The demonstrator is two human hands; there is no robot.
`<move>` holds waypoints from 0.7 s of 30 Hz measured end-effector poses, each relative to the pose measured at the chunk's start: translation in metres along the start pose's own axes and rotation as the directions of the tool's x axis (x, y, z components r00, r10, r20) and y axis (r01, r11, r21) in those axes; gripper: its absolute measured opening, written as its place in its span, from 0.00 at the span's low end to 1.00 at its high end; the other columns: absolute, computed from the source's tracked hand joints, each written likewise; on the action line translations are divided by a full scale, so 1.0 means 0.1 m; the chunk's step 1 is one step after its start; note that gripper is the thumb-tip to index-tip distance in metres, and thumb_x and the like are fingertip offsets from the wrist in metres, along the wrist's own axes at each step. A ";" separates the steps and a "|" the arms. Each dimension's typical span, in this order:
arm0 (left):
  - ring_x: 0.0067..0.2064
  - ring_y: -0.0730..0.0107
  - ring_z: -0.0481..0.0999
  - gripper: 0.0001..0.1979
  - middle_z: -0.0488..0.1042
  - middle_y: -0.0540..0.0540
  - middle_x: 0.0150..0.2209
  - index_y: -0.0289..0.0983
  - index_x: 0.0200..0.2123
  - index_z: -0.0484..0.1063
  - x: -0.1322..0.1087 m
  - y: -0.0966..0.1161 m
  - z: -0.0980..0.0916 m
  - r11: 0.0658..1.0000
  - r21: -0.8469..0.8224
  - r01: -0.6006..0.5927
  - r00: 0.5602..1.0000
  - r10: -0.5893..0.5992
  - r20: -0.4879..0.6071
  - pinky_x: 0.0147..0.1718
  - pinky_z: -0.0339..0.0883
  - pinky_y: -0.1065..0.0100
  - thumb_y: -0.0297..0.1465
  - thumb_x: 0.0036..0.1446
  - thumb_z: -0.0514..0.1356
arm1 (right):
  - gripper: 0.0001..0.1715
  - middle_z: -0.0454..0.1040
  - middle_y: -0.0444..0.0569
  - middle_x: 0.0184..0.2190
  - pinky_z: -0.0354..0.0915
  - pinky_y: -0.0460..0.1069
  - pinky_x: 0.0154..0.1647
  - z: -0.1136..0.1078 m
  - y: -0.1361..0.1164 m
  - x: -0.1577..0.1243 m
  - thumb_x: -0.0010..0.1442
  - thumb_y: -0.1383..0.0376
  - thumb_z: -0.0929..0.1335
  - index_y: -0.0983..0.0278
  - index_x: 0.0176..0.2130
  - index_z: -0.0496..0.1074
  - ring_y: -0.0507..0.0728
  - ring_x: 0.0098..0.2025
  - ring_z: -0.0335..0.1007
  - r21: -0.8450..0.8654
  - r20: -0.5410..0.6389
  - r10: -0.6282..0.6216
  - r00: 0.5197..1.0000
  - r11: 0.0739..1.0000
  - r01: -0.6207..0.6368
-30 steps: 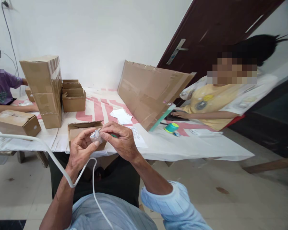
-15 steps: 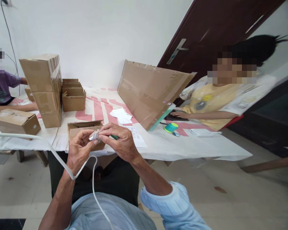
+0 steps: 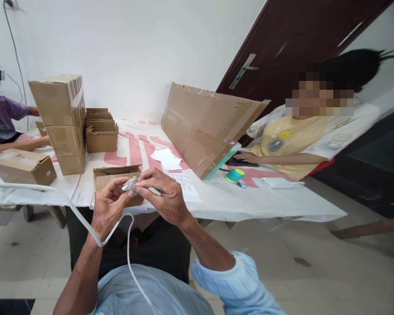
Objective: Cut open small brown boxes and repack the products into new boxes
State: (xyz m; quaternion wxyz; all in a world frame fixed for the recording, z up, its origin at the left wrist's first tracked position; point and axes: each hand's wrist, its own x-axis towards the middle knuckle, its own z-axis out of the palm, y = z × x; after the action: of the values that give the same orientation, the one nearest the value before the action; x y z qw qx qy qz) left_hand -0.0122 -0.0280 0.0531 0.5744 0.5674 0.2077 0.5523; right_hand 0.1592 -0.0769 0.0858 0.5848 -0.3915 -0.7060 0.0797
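Observation:
Both my hands meet in front of my chest, just before the table's near edge. My left hand (image 3: 109,205) and my right hand (image 3: 164,196) pinch a small silvery-white crumpled packet (image 3: 129,185) between their fingertips. The fingers of both hands are closed on it. An open brown cardboard box (image 3: 101,176) stands on the table right behind my hands. A white cable (image 3: 85,227) runs from the left over my left wrist and down to my lap.
The white-and-red covered table (image 3: 216,197) holds stacked cardboard boxes (image 3: 64,122), a closed box (image 3: 22,166), a large leaning cardboard sheet (image 3: 203,124), paper slips (image 3: 167,158) and a teal tape roll (image 3: 234,175). One person sits at the right, another at the far left.
My fingers have shifted slightly on the small packet, turning it a little. The hands stay in the same place. The green thing seen by my right fingers before is hidden now.

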 end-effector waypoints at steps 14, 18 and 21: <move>0.34 0.65 0.82 0.17 0.84 0.45 0.34 0.36 0.40 0.85 -0.01 0.05 -0.08 0.994 0.096 0.057 0.990 -0.069 0.120 0.35 0.78 0.68 0.37 0.49 0.80 | 0.04 0.80 0.46 0.34 0.76 0.52 0.42 -0.03 0.01 0.03 0.64 0.64 0.77 0.56 0.35 0.86 0.55 0.37 0.77 0.029 0.091 0.105 0.990 0.994 -0.108; 0.35 0.65 0.81 0.12 0.84 0.45 0.35 0.38 0.41 0.85 -0.01 0.07 -0.13 0.978 0.204 -0.034 0.984 -0.004 0.181 0.36 0.76 0.67 0.36 0.55 0.77 | 0.05 0.79 0.46 0.32 0.74 0.50 0.38 0.00 0.07 0.02 0.60 0.60 0.79 0.57 0.32 0.86 0.54 0.35 0.75 0.145 0.099 0.199 0.975 0.966 -0.212; 0.31 0.69 0.77 0.08 0.82 0.47 0.32 0.39 0.40 0.85 0.00 0.13 -0.15 0.926 0.326 -0.191 0.966 0.119 0.228 0.33 0.71 0.68 0.33 0.58 0.75 | 0.07 0.79 0.46 0.32 0.74 0.49 0.37 0.03 0.12 -0.01 0.58 0.59 0.79 0.58 0.31 0.85 0.54 0.35 0.75 0.225 0.105 0.260 0.960 0.934 -0.277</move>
State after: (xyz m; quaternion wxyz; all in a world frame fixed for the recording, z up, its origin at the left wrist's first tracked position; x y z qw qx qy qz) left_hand -0.0305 -0.0247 0.0601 0.4383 0.7276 0.1956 0.4902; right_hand 0.1621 -0.0679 0.0772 0.5845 -0.4084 -0.6523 0.2569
